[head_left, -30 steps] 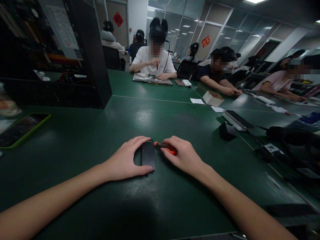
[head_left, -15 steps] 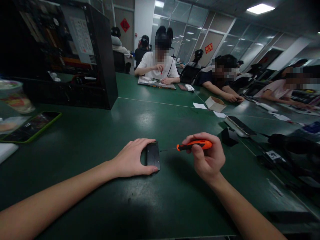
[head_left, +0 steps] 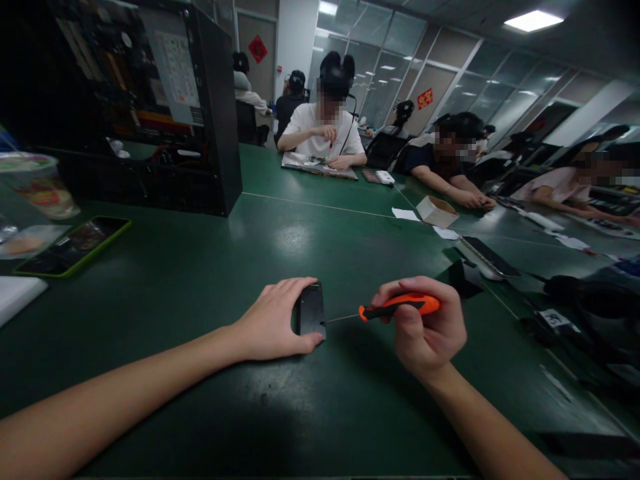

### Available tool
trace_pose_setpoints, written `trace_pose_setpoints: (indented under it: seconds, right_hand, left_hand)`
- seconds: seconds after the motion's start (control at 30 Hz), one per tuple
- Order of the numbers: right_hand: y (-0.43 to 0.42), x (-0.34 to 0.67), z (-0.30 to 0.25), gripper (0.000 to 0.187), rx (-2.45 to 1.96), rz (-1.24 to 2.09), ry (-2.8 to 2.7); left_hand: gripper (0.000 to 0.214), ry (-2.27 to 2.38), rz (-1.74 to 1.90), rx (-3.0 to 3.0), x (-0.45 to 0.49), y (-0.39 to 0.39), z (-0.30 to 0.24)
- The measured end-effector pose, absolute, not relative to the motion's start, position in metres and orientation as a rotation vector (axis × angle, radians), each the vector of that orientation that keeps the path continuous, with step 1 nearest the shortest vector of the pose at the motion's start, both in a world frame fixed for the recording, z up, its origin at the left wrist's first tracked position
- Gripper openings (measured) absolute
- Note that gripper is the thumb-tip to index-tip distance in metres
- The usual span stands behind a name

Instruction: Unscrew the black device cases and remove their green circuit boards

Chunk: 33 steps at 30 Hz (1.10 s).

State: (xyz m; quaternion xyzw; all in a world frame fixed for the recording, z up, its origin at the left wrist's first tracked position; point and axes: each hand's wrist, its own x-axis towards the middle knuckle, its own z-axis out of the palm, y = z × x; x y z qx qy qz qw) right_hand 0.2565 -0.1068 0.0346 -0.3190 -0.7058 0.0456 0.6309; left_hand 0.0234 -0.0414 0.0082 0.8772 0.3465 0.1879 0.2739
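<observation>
A flat black rectangular piece [head_left: 312,311], which looks like a small metal plate or box, rests on the green table. My left hand [head_left: 280,321] grips it between the fingers at its far end and the thumb at its near end. In my right hand [head_left: 431,327] is a screwdriver [head_left: 407,305] with an orange and black handle, its thin shaft pointing left. The tip is at the right edge of the black piece, close to its near corner; whether it sits in a screw is too small to tell.
At the left stand an open black computer case [head_left: 215,120], a plastic cup [head_left: 43,187] and a phone in a green case [head_left: 80,248]. A small cardboard box [head_left: 437,212], a dark device in a white tray [head_left: 487,257] and black cables [head_left: 590,313] lie right. Co-workers sit across the table [head_left: 280,233].
The screwdriver tip has shifted toward the near end of the black piece, and my right hand has moved slightly right and down. My left hand keeps its hold. The whole view has shifted a little.
</observation>
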Motion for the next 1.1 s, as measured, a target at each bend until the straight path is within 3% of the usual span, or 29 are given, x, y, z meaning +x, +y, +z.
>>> trace_pose_setpoints:
  seconds: [0.53, 1.1]
  right_hand:
    - [-0.1083, 0.2612, 0.0380, 0.019, -0.720, 0.087, -1.694]
    - [-0.1107, 0.2656, 0.0387, 0.019, -0.698, 0.107, -1.721]
  left_hand:
    - [0.109, 0.962, 0.482, 2.340, 0.0232, -0.0419, 0.0078]
    - [0.102, 0.899, 0.534, 2.338, 0.0194, -0.0431, 0.0073]
